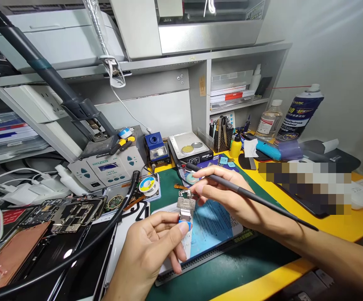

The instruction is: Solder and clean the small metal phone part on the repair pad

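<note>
Between thumb and fingers, my left hand (156,242) holds a small metal clamp (186,205) by its blue part (186,225). A small circuit board piece (186,194) shows at the clamp's upper end. My right hand (222,190) is closed on a slim black pen-like tool (247,192) with a cable at its front. Its fingertips are close to the board piece, and the tool's working tip cannot be made out. Beneath both hands lies a blue and white pad (212,230) on the green mat (244,267).
Opened phones (71,215) and a thick black cable (106,230) fill the left side. Behind stand a grey soldering station (109,167), a solder spool (149,186) and a yellow bottle (236,146). A spray can (298,115) and a dark phone (303,198) are at the right.
</note>
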The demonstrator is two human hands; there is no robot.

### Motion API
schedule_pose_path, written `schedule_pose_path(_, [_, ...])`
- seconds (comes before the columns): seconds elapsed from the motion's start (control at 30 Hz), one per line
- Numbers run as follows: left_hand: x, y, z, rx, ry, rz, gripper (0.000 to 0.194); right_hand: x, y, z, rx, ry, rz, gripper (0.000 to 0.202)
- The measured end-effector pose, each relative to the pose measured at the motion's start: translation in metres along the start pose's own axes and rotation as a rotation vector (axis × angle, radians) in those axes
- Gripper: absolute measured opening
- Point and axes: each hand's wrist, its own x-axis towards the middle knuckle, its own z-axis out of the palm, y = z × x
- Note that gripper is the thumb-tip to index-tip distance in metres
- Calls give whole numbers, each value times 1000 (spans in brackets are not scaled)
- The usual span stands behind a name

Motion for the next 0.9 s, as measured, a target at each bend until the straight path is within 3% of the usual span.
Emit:
schedule_pose_path(0.2, [0,1,-3,10,-4,-8,48,0,-3,-5,-49,36,-64,23])
schedule_pose_path(0.33, [0,2,-13,98,-64,-48,47,2,-13,-24,-10,105,-138,39])
schedule_pose_path(0.47, [3,8,-26,240,-125,-109,48,7,-28,-48,16,105,-100,54])
schedule_pose_path(0.67, [9,11,-37,422,-110,-163,52,9,-35,-69,4,90,11,50])
schedule_pose_path(0.77, [9,-2,-39,537,-57,-28,45,9,-29,-74,53,146,78,32])
schedule_pose_path(0.83, [9,-15,-40,676,-44,160,36,10,-23,-74,102,173,149,16])
schedule_pose_path(0.9, [9,-26,-41,823,-45,417,22,11,-17,-72,151,157,244,15])
